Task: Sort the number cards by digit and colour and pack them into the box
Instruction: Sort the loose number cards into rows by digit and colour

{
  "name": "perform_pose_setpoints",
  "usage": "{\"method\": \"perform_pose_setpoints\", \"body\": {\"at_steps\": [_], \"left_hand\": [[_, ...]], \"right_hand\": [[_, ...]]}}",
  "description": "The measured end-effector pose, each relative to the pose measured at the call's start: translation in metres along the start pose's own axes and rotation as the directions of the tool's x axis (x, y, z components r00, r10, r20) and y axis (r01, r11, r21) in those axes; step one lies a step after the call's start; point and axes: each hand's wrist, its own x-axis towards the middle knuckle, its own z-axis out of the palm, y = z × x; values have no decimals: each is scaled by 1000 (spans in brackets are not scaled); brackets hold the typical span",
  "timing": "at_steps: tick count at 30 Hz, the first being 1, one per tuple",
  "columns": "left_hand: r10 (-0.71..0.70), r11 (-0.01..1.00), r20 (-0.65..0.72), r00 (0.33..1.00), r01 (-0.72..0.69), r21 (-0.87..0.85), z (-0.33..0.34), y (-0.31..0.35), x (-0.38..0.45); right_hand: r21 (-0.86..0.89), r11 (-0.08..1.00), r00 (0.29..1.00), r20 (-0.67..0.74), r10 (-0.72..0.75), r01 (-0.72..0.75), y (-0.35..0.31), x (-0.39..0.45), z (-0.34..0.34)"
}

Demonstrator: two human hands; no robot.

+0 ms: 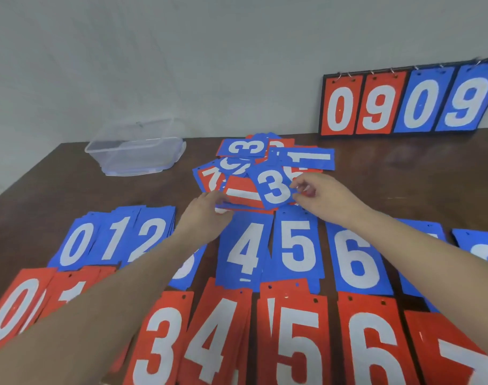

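Red 3, 4, 5 piles (237, 337), right hand (324, 198) pinching blue 3 card (274, 188)

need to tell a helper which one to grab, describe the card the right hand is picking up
On the brown wooden table, find the loose heap of unsorted cards behind the sorted rows. At its near edge lies a blue card with a white 3, tilted, pinched by the right hand; the other blue 3 lies sideways at the back.

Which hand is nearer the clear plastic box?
Left. The left hand lies right of and nearer the camera than the clear plastic box; the right hand is farther right.
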Motion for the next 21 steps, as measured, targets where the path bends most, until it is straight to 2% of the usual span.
{"method": "perform_pose_setpoints", "body": {"at_steps": [4, 7, 15, 18, 21], "left_hand": [[48, 988, 54, 997, -55, 145, -2, 7, 32], [48, 988, 101, 994, -62, 141, -2, 10, 53], [125, 950, 284, 951, -197, 243, 2, 12, 91], [93, 952, 308, 947, -175, 251, 2, 9, 103], [81, 935, 325, 942, -185, 301, 0, 13, 109]], "right_hand": [[-98, 994, 998, 50, 48, -43, -2, 37, 12], [-169, 983, 996, 32, 78, -72, -6, 57, 22], [-216, 973, 996, 11, 90, -85, 3, 77, 29], [-245, 966, 995, -80, 68, -86, 15, 81, 24], [-275, 948, 986, -97, 139, -161, 34, 92, 14]]}}
